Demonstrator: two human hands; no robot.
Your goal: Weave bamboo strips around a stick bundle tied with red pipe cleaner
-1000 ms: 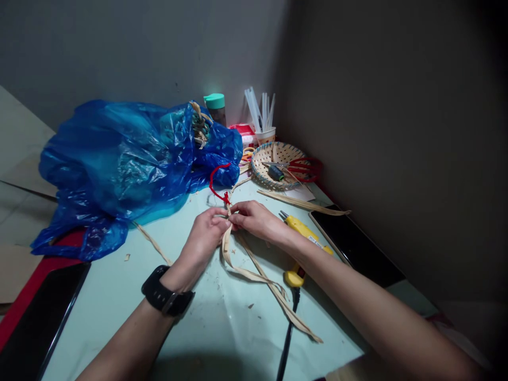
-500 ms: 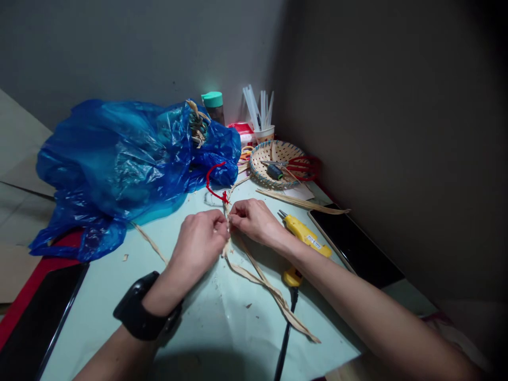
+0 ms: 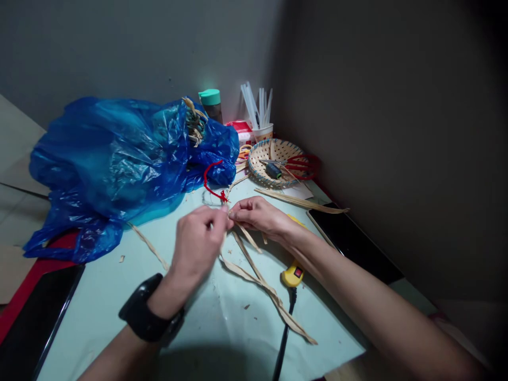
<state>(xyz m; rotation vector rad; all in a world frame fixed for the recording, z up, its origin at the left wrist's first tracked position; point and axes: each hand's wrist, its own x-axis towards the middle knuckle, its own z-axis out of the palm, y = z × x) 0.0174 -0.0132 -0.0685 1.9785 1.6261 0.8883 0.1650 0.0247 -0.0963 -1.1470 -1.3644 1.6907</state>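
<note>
My left hand (image 3: 198,244), with a black watch on its wrist, and my right hand (image 3: 260,216) meet over the pale green table (image 3: 222,323). Both pinch the same bundle of tan straw strips (image 3: 254,267) at its top, where a red cord (image 3: 212,182) is tied and loops away toward the blue bag. The loose ends of the strips trail across the table toward me. My left hand is slightly blurred by motion. A yellow glue gun (image 3: 292,274) lies under my right forearm, its black cable running to the near edge.
A crumpled blue plastic bag (image 3: 115,159) with straw sticking out fills the left. At the back stand a teal-capped bottle (image 3: 210,101), a cup of glue sticks (image 3: 260,119) and a woven basket (image 3: 273,161) with red scissors. Dark tablets lie at right (image 3: 349,246) and near left (image 3: 37,317).
My left hand has shifted and turned, its back now facing me, and both hands lifted the straw bundle slightly. A short strip now sticks out below my right hand, which covers more of the glue gun.
</note>
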